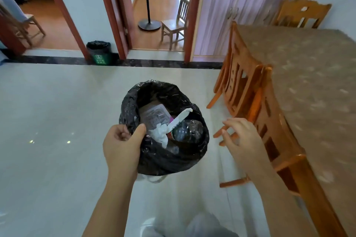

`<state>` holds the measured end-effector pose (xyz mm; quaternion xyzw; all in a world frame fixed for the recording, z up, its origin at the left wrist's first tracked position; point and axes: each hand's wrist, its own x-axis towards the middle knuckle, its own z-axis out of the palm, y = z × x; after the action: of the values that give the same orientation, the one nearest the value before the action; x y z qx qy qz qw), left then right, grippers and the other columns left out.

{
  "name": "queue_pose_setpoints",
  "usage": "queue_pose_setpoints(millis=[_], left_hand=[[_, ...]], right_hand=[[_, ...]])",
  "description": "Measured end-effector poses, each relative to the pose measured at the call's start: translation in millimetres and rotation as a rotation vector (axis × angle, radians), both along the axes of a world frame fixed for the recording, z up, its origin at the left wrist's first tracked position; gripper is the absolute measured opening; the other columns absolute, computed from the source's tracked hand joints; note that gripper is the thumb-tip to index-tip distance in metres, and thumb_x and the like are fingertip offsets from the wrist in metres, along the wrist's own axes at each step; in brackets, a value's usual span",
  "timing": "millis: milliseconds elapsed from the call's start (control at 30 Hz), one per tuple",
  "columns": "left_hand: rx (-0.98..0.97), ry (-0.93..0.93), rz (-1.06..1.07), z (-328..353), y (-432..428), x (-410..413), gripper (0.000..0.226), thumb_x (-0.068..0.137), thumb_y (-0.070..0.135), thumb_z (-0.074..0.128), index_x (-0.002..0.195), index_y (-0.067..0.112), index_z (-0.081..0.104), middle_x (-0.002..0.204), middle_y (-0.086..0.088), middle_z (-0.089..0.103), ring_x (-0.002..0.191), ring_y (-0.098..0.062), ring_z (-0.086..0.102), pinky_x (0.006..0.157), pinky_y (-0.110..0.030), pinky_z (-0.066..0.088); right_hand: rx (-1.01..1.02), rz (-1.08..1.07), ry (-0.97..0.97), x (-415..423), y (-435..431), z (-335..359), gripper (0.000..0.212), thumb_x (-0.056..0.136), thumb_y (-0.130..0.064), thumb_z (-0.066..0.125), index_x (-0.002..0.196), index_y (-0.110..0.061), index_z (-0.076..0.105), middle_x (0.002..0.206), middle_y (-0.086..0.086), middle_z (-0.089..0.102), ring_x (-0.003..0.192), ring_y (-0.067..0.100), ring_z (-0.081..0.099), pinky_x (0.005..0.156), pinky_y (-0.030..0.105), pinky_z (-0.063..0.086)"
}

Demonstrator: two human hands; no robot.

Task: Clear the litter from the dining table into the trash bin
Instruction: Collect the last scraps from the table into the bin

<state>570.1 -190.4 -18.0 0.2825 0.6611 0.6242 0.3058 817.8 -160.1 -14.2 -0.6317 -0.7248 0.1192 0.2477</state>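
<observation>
Left grip (123, 144) pinches the near rim of the black-lined trash bin (173, 159), thumb curled over the liner edge. Right grip (242, 136) is wide, fingers spread and holding nothing, just right of the bin and in front of the nearer orange chair (273, 127). Inside the bin lie a clear plastic tray (154, 116), crumpled tissue (160, 133), a white wrapper strip (179, 119) and a dark bottle (185, 131). A second orange chair (240, 81) stands beyond the first, both against the dining surface (308, 82) at right. A green bin (99, 52) sits by the far wall.
</observation>
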Motion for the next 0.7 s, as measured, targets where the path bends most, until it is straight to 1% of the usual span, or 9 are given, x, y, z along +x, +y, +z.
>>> queue_pose_setpoints(millis=[67,133,200,233,333,367,433,533,700], left_hand=[[0.006,0.003,-0.022,1,30,-3,0.036,0.059,0.034,0.069,0.057,0.022,0.034,0.059,0.000,0.035,0.060,-0.020,0.036,0.059,-0.035,0.032],[0.014,0.003,-0.056,1,62,-2,0.037,0.060,0.034,0.068,0.057,0.022,0.034,0.060,-0.001,0.034,0.060,-0.020,0.035,0.059,-0.036,0.031],[0.016,0.017,-0.106,0,97,3,0.037,0.060,0.035,0.068,0.058,0.021,0.034,0.060,-0.001,0.034,0.059,-0.019,0.034,0.059,-0.036,0.032],[0.022,0.020,-0.134,1,115,7,0.037,0.061,0.035,0.068,0.058,0.021,0.034,0.059,0.000,0.034,0.059,-0.019,0.034,0.059,-0.036,0.032],[0.063,0.021,-0.204,4,174,28,0.038,0.061,0.036,0.069,0.058,0.022,0.034,0.059,-0.001,0.033,0.058,-0.019,0.033,0.057,-0.035,0.031],[0.077,0.026,-0.219,7,194,38,0.037,0.061,0.036,0.069,0.058,0.021,0.034,0.060,-0.003,0.034,0.059,-0.019,0.034,0.058,-0.035,0.032],[0.105,0.013,-0.257,19,236,59,0.037,0.061,0.036,0.069,0.058,0.021,0.035,0.061,-0.004,0.035,0.061,-0.020,0.036,0.061,-0.037,0.034],[0.145,0.012,-0.331,42,295,91,0.036,0.061,0.038,0.070,0.053,0.027,0.037,0.062,-0.006,0.036,0.063,-0.021,0.037,0.062,-0.038,0.036],[0.289,-0.012,-0.436,67,372,153,0.030,0.058,0.042,0.069,0.050,0.034,0.042,0.057,0.005,0.034,0.061,-0.020,0.034,0.061,-0.036,0.033]], right_hand=[[0.008,-0.057,0.028,-1,16,2,0.024,0.086,-0.022,0.053,0.109,-0.017,0.059,0.118,0.000,0.058,0.093,-0.001,0.039,0.081,0.011,0.030],[0.008,-0.124,0.030,6,34,3,0.023,0.086,-0.020,0.055,0.108,-0.015,0.061,0.118,0.002,0.058,0.101,0.008,0.045,0.088,0.022,0.033],[0.009,-0.190,0.022,16,57,2,0.022,0.086,-0.020,0.056,0.107,-0.015,0.061,0.117,0.002,0.058,0.111,0.015,0.047,0.090,0.024,0.034],[0.014,-0.217,0.017,22,70,1,0.022,0.086,-0.020,0.055,0.107,-0.015,0.061,0.117,0.002,0.058,0.110,0.015,0.047,0.088,0.019,0.034],[0.043,-0.281,0.022,42,115,-2,0.021,0.087,-0.017,0.054,0.107,-0.014,0.060,0.118,0.005,0.057,0.098,0.006,0.042,0.068,-0.004,0.033],[0.054,-0.295,0.027,50,132,-2,0.022,0.087,-0.017,0.054,0.108,-0.014,0.060,0.119,0.006,0.057,0.099,0.005,0.040,0.069,-0.008,0.029],[0.055,-0.334,0.025,68,165,4,0.024,0.088,-0.020,0.053,0.110,-0.015,0.059,0.123,0.005,0.056,0.105,0.008,0.043,0.079,0.000,0.024],[0.067,-0.405,0.041,100,206,16,0.023,0.087,-0.022,0.052,0.109,-0.018,0.059,0.124,0.004,0.056,0.116,0.020,0.046,0.094,0.024,0.026],[0.129,-0.525,0.062,150,257,32,0.023,0.086,-0.017,0.056,0.108,-0.013,0.060,0.116,0.009,0.059,0.113,0.023,0.047,0.089,0.024,0.030]])
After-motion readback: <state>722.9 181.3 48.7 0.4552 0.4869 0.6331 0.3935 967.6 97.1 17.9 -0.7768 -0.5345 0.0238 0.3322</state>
